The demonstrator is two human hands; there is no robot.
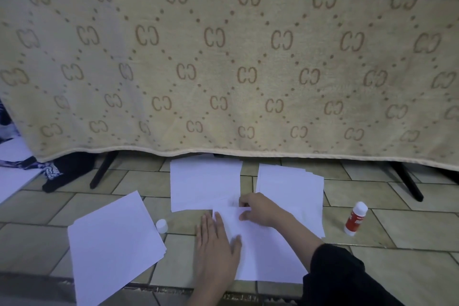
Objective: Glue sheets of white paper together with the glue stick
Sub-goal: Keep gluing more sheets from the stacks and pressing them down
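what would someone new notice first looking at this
Probably the big beige patterned blanket hanging across the top, then the two hands low in the middle: the left hand lies flat on a white sheet while the right hand works at its top edge. A red-and-white glue stick stands on the tiled floor to the right.

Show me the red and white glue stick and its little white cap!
Red and white glue stick (pixel 355 219): head view, on its red label.
Small white cap (pixel 162 225): head view, on its side wall.

A beige patterned blanket (pixel 223 69) hangs over black legs (pixel 103 171) — dark clothing (pixel 67 171) on tiled floor (pixel 397 231).
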